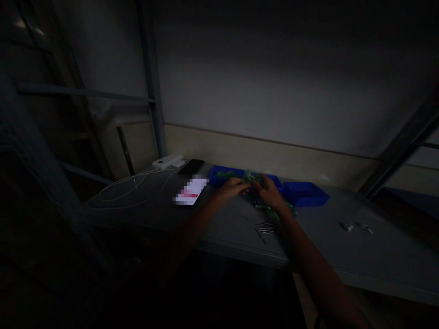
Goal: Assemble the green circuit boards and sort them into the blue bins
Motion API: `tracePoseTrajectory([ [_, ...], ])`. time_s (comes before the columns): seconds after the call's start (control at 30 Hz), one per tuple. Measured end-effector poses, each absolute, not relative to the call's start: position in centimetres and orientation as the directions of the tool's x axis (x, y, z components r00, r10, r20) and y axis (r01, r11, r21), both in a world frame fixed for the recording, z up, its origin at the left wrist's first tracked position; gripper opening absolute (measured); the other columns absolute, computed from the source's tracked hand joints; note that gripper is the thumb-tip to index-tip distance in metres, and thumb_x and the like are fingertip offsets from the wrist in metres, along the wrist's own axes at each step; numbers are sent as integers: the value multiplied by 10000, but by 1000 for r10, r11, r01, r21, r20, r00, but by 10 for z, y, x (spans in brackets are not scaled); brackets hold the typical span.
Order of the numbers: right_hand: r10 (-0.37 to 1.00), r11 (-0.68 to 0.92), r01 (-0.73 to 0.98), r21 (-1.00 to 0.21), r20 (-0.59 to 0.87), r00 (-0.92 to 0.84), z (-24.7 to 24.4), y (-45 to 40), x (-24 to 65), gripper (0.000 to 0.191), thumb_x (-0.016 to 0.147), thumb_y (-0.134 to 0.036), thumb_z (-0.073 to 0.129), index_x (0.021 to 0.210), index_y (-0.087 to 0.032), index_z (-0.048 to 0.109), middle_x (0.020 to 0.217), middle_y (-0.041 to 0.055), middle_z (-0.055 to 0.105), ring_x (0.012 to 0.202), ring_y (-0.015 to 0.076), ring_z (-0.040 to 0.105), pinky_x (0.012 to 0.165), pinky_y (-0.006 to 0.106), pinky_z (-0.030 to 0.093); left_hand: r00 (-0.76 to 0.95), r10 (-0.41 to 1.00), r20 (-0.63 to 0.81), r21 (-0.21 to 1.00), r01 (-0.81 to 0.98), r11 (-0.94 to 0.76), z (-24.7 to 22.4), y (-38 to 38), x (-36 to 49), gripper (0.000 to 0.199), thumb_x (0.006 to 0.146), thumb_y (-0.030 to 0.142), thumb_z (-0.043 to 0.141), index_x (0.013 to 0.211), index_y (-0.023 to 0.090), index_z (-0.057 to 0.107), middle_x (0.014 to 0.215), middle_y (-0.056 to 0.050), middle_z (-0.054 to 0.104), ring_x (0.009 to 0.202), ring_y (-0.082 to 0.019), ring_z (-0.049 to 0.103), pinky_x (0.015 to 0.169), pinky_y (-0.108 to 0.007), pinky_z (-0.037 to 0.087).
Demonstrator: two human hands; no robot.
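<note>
My left hand (234, 188) and my right hand (268, 190) meet in front of the blue bins, both with curled fingers on a crumpled green plastic bag (251, 175). The middle blue bin (275, 182) is partly hidden behind my right hand. In the left blue bin (219, 179) lies more green material. Below my right hand, another green plastic bag (272, 214) rests on the table beside several slim metal pins (265, 228). The scene is dark, so fine detail at the fingertips is hard to make out.
A blue bin (305, 194) stands at the right, with small metal parts (347, 226) farther right on the grey table (325, 242). To the left lie a lit phone (190, 192), a dark phone (192, 167), a white power bank (167, 161) and a looped white cable (120, 182).
</note>
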State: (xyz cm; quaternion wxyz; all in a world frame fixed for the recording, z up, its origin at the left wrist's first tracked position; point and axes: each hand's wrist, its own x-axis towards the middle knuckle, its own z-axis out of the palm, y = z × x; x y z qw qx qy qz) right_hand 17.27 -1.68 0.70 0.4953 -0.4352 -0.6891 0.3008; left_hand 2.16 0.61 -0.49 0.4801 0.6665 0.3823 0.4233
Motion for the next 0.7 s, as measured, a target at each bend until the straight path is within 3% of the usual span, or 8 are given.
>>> tracePoseTrajectory([
  [0.2, 891, 441, 438, -783, 442, -106, 10, -17, 176, 350, 697, -512, 552, 719, -163, 539, 593, -22, 505, 544, 111, 431, 504, 232, 320, 356, 890, 285, 868, 298, -397, -8, 12, 17, 235, 781, 310, 515, 662, 121, 588, 542, 15, 528, 526, -101, 486, 523, -225, 349],
  [0.33, 895, 434, 407, -803, 436, -95, 12, -17, 180, 403, 687, -555, 533, 705, -152, 555, 615, -9, 507, 580, 122, 437, 551, 246, 337, 374, 863, 341, 806, 356, -473, -6, 7, 16, 187, 785, 264, 489, 696, 124, 575, 553, 22, 504, 536, -101, 464, 513, -219, 326],
  [0.5, 915, 399, 355, -845, 391, -97, 12, -16, 180, 405, 640, -551, 584, 698, -151, 555, 608, -12, 504, 554, 113, 428, 534, 242, 328, 330, 881, 340, 804, 383, -454, 0, 3, 15, 182, 756, 243, 495, 621, 137, 553, 531, 26, 493, 529, -104, 461, 514, -223, 319],
  [0.7, 909, 408, 321, -855, 412, -57, 13, -15, 178, 380, 638, -527, 605, 675, -149, 585, 497, -52, 417, 469, 84, 349, 465, 226, 260, 262, 914, 310, 830, 394, -395, 5, 2, 14, 329, 807, 328, 399, 550, 156, 510, 473, 28, 465, 482, -109, 461, 516, -240, 330],
])
